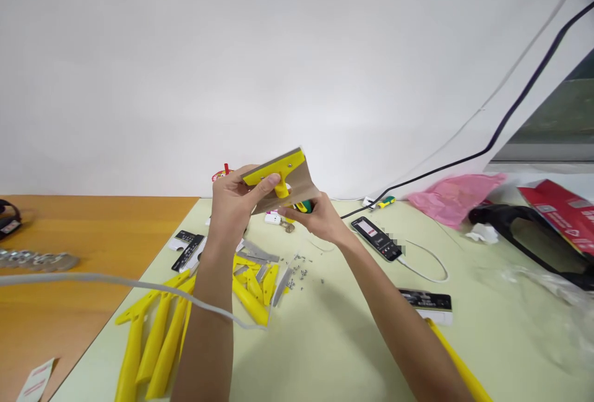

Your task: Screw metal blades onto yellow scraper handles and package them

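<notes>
- The left hand point(232, 207) is clamped on a yellow scraper head point(277, 168), thumb pressed on its front, held tilted in the air toward the table's point(325, 349) far edge.
- The right hand point(322, 218), just beside it, appears to grip a green-and-yellow handle point(305, 206) behind a brownish sheet point(301, 184).
- If the thumb's pressure eased, the head could probably twist or drop.
- A knock could scatter the loose screws point(303, 274) mid-table; the white cable point(116, 279) could snag the left forearm.
- The sheet and fingers hide the handle's working end; whether it touches the head, I cannot tell.
- The frame cuts off yellow handles point(131, 352) by the table's left edge.
</notes>
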### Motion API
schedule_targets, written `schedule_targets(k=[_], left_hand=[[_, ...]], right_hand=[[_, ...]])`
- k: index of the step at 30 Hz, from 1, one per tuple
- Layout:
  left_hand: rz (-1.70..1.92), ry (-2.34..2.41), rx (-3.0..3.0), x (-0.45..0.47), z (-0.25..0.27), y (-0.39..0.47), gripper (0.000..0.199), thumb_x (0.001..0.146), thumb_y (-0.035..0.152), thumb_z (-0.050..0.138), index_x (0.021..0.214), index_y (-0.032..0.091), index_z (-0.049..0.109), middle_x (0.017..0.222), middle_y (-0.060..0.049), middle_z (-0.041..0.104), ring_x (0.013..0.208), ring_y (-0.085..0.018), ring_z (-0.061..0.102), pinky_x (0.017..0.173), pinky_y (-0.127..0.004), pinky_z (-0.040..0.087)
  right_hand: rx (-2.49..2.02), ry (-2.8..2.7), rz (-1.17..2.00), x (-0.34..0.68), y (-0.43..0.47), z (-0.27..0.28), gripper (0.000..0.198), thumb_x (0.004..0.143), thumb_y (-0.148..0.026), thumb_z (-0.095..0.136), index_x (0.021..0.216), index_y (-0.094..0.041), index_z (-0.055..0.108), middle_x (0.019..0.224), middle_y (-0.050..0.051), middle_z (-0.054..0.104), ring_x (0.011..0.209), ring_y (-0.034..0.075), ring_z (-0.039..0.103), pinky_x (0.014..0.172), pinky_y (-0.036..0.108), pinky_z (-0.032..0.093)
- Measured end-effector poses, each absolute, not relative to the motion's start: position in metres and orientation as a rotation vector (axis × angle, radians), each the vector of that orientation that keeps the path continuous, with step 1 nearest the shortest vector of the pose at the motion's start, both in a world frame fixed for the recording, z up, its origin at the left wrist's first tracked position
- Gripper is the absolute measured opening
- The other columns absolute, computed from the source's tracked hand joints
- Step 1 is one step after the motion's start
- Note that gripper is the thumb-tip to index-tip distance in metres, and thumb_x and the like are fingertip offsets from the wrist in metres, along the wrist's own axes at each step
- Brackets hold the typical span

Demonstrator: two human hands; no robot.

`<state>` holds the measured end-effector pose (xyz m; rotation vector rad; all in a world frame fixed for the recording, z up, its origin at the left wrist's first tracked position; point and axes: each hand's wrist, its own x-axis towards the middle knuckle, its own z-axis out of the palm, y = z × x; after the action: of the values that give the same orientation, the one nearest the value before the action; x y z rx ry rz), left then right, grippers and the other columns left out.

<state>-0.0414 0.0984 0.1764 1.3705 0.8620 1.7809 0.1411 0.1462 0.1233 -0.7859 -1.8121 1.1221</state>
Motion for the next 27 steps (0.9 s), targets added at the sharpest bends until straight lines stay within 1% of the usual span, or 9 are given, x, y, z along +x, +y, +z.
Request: schedule_targets(k=[3,9,12,16,18,20,22,24,27], left_hand=[[1.696,0.866,1.436,-0.04,0.179,0.094,0.043,0.073,0.047,0.104,0.103,0.02,0.088,0.102,-0.01,0.085,0.089,-0.027,0.082,0.076,-0.036,0.069],[1.718,0.783,1.476,-0.039,0.179,0.09,0.048,0.076,0.045,0.102,0.114,0.022,0.086,0.121,-0.013,0.083,0.109,-0.03,0.08,0.086,-0.037,0.068],[1.706,0.711,1.482,-0.043,0.177,0.092,0.051,0.08,0.048,0.099,0.121,0.022,0.084,0.128,-0.015,0.081,0.116,-0.031,0.078,0.092,-0.037,0.067],[1.606,0.658,1.564,-0.053,0.173,0.098,0.061,0.086,0.051,0.095,0.137,0.023,0.078,0.139,-0.017,0.077,0.124,-0.032,0.075,0.101,-0.04,0.065],[1.577,0.61,1.584,-0.059,0.17,0.101,0.073,0.082,0.06,0.095,0.142,0.023,0.076,0.145,-0.02,0.073,0.127,-0.034,0.074,0.105,-0.043,0.065],[1.519,0.531,1.575,-0.064,0.168,0.102,0.095,0.069,0.07,0.099,0.147,0.023,0.072,0.152,-0.022,0.069,0.131,-0.039,0.073,0.107,-0.048,0.064],[1.452,0.486,1.537,-0.066,0.166,0.103,0.11,0.056,0.067,0.106,0.151,0.024,0.069,0.155,-0.023,0.067,0.133,-0.043,0.072,0.107,-0.05,0.065],[1.44,0.543,1.499,-0.065,0.165,0.105,0.107,0.056,0.05,0.111,0.151,0.026,0.069,0.149,-0.021,0.072,0.129,-0.04,0.075,0.104,-0.048,0.066],[1.597,0.686,1.483,-0.056,0.164,0.109,0.078,0.068,0.033,0.108,0.138,0.024,0.075,0.133,-0.015,0.079,0.121,-0.031,0.078,0.102,-0.04,0.066]], right_hand=[[-0.75,-1.844,1.129,0.146,0.151,0.119,0.035,0.083,-0.051,0.091,0.102,-0.024,0.081,0.097,0.004,0.079,0.083,0.023,0.071,0.066,0.034,0.06],[-0.712,-1.858,1.164,0.152,0.151,0.121,0.043,0.082,-0.049,0.094,0.116,-0.024,0.083,0.111,0.007,0.083,0.096,0.027,0.076,0.072,0.036,0.063],[-0.701,-1.871,1.234,0.154,0.148,0.127,0.043,0.082,-0.05,0.095,0.115,-0.024,0.084,0.109,0.007,0.084,0.091,0.026,0.077,0.071,0.035,0.062],[-0.676,-1.905,1.268,0.158,0.144,0.136,0.04,0.081,-0.052,0.095,0.106,-0.022,0.085,0.101,0.005,0.084,0.09,0.024,0.075,0.078,0.034,0.06],[-0.705,-1.924,1.262,0.161,0.142,0.141,0.04,0.08,-0.053,0.096,0.102,-0.022,0.085,0.093,0.004,0.082,0.081,0.02,0.071,0.071,0.032,0.056],[-0.758,-1.94,1.255,0.165,0.139,0.144,0.043,0.077,-0.055,0.097,0.099,-0.021,0.085,0.084,0.002,0.077,0.069,0.017,0.062,0.06,0.03,0.048],[-0.778,-1.954,1.236,0.167,0.136,0.147,0.046,0.075,-0.059,0.098,0.094,-0.02,0.083,0.078,0.001,0.074,0.065,0.016,0.057,0.057,0.029,0.042],[-0.796,-1.958,1.185,0.169,0.132,0.148,0.05,0.075,-0.064,0.096,0.091,-0.02,0.081,0.076,0.002,0.071,0.066,0.017,0.057,0.057,0.03,0.041],[-0.875,-1.971,1.064,0.174,0.127,0.146,0.051,0.081,-0.07,0.089,0.09,-0.02,0.079,0.077,0.002,0.071,0.068,0.018,0.057,0.058,0.031,0.041]])
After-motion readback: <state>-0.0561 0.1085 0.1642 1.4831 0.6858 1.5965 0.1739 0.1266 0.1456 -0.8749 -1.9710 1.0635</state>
